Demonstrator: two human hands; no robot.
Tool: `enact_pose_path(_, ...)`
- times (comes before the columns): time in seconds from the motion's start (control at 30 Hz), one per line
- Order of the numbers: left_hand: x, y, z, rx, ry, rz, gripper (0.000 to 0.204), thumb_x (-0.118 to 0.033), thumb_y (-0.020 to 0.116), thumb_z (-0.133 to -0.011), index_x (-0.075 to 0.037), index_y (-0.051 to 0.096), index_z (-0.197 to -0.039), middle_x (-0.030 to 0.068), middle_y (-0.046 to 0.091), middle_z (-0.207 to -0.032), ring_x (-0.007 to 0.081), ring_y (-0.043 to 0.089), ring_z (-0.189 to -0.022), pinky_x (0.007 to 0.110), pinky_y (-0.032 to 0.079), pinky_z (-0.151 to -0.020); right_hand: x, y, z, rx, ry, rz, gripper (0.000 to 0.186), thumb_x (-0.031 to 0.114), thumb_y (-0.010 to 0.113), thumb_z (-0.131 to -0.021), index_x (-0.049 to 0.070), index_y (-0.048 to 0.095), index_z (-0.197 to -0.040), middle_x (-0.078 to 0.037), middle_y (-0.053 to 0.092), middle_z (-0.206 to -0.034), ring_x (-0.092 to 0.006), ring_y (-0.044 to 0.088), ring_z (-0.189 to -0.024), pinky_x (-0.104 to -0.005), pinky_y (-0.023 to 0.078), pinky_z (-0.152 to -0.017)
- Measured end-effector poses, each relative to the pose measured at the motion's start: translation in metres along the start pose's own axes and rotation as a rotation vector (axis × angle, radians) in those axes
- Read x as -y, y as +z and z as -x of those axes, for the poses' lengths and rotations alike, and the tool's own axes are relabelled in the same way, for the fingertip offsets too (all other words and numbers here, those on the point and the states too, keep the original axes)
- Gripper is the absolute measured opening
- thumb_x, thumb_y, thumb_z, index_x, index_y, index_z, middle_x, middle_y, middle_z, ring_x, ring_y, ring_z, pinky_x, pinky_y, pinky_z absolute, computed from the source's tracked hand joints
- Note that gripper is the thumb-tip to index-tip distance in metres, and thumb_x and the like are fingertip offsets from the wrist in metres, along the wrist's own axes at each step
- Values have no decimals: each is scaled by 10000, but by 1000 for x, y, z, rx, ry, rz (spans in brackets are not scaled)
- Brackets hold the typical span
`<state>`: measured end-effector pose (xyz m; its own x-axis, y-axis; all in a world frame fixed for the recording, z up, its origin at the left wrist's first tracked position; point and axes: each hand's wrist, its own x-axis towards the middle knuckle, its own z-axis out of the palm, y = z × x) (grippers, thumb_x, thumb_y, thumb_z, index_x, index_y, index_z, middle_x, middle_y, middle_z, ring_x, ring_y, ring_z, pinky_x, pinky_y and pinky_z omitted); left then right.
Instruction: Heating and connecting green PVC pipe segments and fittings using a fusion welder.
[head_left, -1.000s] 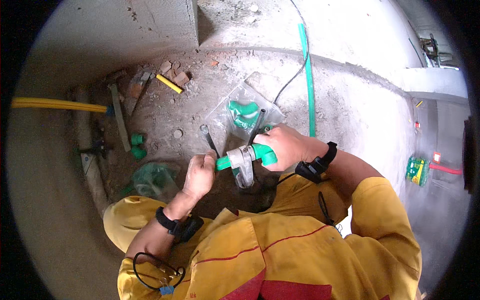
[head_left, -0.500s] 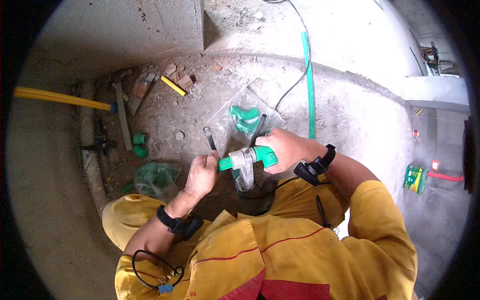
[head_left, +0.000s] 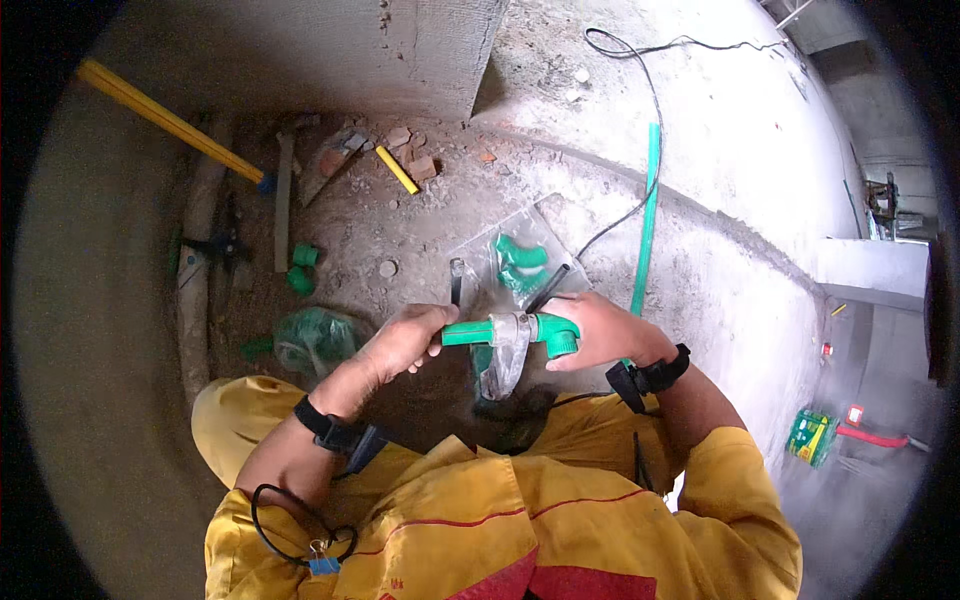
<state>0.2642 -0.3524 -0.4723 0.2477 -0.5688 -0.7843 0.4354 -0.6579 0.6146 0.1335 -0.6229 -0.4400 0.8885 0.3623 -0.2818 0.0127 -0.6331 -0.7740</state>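
My left hand point(head_left: 408, 338) is closed on the end of a short green plastic pipe point(head_left: 467, 333). My right hand point(head_left: 607, 335) is wrapped round a green elbow fitting point(head_left: 560, 333), whose ribbed opening points down toward me. Between them stands a grey metal pipe-welding tool point(head_left: 510, 360) with a clamp-like head. Pipe and elbow meet that head from opposite sides; whether they sit inside it I cannot tell. Two dark rods point(head_left: 547, 288) point(head_left: 457, 282) rise beside the tool, and its lower part is in shadow between my knees.
Ahead lies a clear bag of green elbows point(head_left: 522, 262); another plastic bag point(head_left: 318, 340) sits by my left knee. Loose green fittings point(head_left: 301, 270), a hammer point(head_left: 283, 200), a yellow tube point(head_left: 397, 170) and brick pieces are at left. A long green pipe point(head_left: 648, 215) and black cable point(head_left: 655, 130) lie ahead.
The whole view has shifted and tilted. More of the green pipe shows between my left hand and the tool's head. Both hands keep their holds.
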Motion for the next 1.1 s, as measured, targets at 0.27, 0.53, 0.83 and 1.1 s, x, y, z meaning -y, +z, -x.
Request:
enact_pose_path(0.27,22,7,8,-129,545,-477,456,-440,492,-963,15,489,-976,207,568,-704,402,581,-685,453,434,-609,2,2,2,13,131,-72,536,301,789,-661,16,566,-1057,-196,625,-853,-373,623,-817,-402,494,-711)
enact_pose_path(0.53,20,17,11,-216,521,-576,533,-467,434,-970,66,447,-960,314,523,-671,525,546,-742,528,414,-610,-7,18,0,-11,51,-12,488,285,791,-653,52,549,-1006,-172,609,-761,-385,602,-703,-432,465,-601)
enact_pose_path(0.83,11,20,15,-243,458,-545,542,-432,467,-968,107,515,-989,310,509,-632,508,559,-703,506,421,-577,-3,19,1,-13,88,45,463,275,786,-648,38,543,-964,-185,624,-762,-385,629,-745,-456,497,-652)
enact_pose_path(1.1,4,18,15,-231,451,-587,578,-449,460,-968,124,520,-1007,307,509,-631,499,566,-695,490,427,-583,-4,21,1,-40,48,125,501,289,773,-655,40,531,-1016,-177,608,-732,-403,610,-717,-460,486,-625)
